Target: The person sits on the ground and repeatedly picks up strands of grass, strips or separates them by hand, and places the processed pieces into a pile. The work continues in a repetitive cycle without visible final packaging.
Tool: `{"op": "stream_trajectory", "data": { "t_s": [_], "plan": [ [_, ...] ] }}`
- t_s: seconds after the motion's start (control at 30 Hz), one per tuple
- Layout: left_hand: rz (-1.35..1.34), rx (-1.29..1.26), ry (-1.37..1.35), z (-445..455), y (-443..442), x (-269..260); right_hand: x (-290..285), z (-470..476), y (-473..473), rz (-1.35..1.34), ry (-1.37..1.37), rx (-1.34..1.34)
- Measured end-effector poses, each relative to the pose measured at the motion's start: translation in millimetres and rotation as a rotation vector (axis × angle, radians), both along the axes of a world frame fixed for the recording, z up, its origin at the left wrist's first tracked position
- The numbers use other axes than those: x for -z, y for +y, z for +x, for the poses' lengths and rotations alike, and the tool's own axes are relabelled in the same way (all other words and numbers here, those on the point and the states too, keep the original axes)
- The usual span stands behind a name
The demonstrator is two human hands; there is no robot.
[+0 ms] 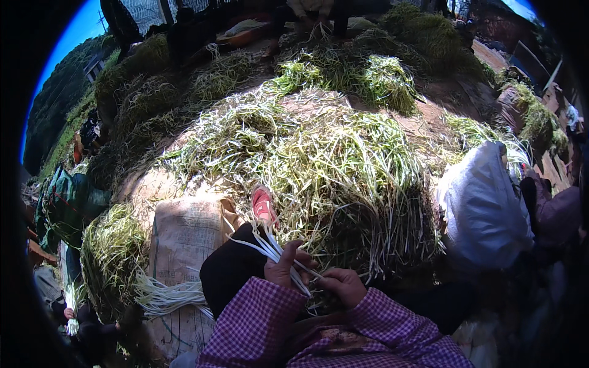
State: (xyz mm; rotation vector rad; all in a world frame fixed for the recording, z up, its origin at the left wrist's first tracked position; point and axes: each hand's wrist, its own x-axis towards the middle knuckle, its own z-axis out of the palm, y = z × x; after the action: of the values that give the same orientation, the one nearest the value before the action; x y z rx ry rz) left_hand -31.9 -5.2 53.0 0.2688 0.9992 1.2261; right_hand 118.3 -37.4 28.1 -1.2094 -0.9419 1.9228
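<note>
My left hand (281, 269) is closed around a small bunch of peeled white stems (264, 246), which fan out toward the upper left over my knee. Beside it, my right hand (344, 286) pinches the end of a single thin stem (307, 269) that reaches across to my left fingers. In front of me lies a large heap of green leafy stalks (340, 161), its dark root ends hanging toward me. More white stems (172, 294) rest in a loose pile on a woven sack (184, 244) to my left.
A full white sack (483, 211) stands at right, with a person in purplish clothing (559, 214) beyond. At far left, another person's hand (69, 313) holds a white bunch near a stalk heap (115, 253). A red shoe (263, 204) borders the main heap. Someone sits at the back (313, 7).
</note>
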Motion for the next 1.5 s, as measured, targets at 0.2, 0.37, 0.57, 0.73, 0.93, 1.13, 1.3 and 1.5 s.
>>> {"op": "stream_trajectory", "data": {
  "t_s": [0.2, 0.37, 0.57, 0.73, 0.93, 1.13, 1.3, 1.5],
  "plan": [
    [-0.060, 0.075, 0.111, 1.5, 1.9, 11.8, 14.3, 34.4, 34.0, 0.243, -0.195, -0.061],
    [-0.018, -0.024, -0.111, 1.0, 1.2, 16.4, 71.4, 96.0, 95.8, 0.416, -0.817, 0.602],
    [-0.030, -0.023, -0.087, 0.9, 2.8, 15.8, 89.2, 109.5, 128.4, 0.422, -1.219, 0.302],
    [-0.010, -0.036, -0.080, -2.7, 1.5, 22.0, 28.4, 121.6, 152.3, 0.514, -0.532, 0.835],
    [-0.008, -0.030, -0.077, 2.5, 2.3, 21.6, 29.9, 128.8, 150.7, 0.505, -0.828, 0.613],
    [-0.010, 0.012, -0.030, 2.6, 1.2, 23.3, 77.4, 121.0, 135.1, 0.183, -0.426, 0.436],
    [-0.058, 0.022, 0.032, 0.9, 0.7, 22.4, 58.2, 96.1, 123.7, 0.178, 0.041, 0.652],
    [-0.076, 0.071, -0.058, 2.8, 10.9, 15.8, 39.9, 102.8, 105.8, 0.093, -0.132, 0.782]
  ]
}}
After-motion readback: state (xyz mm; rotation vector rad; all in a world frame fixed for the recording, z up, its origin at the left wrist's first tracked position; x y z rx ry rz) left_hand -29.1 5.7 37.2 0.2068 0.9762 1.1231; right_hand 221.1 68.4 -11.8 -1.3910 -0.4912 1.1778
